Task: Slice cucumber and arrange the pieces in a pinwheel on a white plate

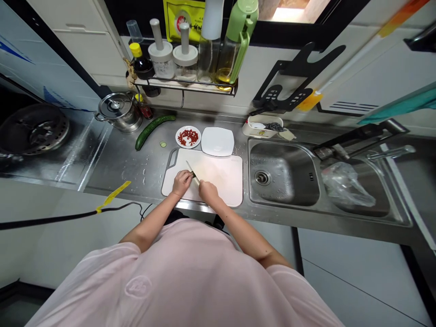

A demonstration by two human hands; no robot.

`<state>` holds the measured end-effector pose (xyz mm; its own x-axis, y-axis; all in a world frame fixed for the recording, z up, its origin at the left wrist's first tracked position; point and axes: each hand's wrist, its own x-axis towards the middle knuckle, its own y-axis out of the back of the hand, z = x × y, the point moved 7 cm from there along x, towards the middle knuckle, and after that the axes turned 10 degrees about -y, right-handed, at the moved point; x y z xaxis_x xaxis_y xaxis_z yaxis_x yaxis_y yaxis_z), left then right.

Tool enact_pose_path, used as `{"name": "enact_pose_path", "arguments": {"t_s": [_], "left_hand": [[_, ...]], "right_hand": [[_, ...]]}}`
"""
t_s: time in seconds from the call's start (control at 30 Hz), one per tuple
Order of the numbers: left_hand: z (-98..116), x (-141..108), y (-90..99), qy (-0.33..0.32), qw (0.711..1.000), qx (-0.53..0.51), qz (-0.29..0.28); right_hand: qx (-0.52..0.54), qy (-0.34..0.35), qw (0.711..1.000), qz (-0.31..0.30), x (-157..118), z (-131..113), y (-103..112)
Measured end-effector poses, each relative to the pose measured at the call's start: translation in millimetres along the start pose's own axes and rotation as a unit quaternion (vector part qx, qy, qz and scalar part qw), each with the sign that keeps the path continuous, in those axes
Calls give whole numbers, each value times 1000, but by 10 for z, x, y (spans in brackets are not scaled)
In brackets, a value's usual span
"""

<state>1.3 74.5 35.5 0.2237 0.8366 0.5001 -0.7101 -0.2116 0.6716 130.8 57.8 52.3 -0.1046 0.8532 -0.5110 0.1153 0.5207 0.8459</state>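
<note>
My right hand (208, 191) is closed round the handle of a knife (193, 172), whose blade points up and left over the white cutting board (225, 175). Beside the blade, my left hand (182, 181) has its fingers closed on a small dark green piece (192, 174), which looks like cucumber. Behind the board are a plate of chopped red pieces (188, 136) and a bare white square plate (217, 141). A long cucumber (150, 130) lies on the steel counter to the left, with a cut slice (163, 144) near it.
A lidded steel pot (119, 110) and a wok (34, 129) stand at the left. Bottles and jars fill the wall rack (184, 85). At the right are a double sink (284, 175), a plastic bag (347, 184) and a small tub (260, 131).
</note>
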Motion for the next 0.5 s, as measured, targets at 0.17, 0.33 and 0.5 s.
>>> {"name": "enact_pose_path", "arguments": {"t_s": [0.17, 0.33, 0.5], "left_hand": [[-14, -9, -15, 7, 1000, -2, 2], [-32, -19, -25, 9, 1000, -3, 4], [-49, -23, -37, 5, 1000, -6, 7]], "right_hand": [[2, -1, 1000, -10, 17, 16, -62], [3, 5, 1000, -6, 90, -25, -71], [6, 9, 1000, 1, 156, -87, -11]]}}
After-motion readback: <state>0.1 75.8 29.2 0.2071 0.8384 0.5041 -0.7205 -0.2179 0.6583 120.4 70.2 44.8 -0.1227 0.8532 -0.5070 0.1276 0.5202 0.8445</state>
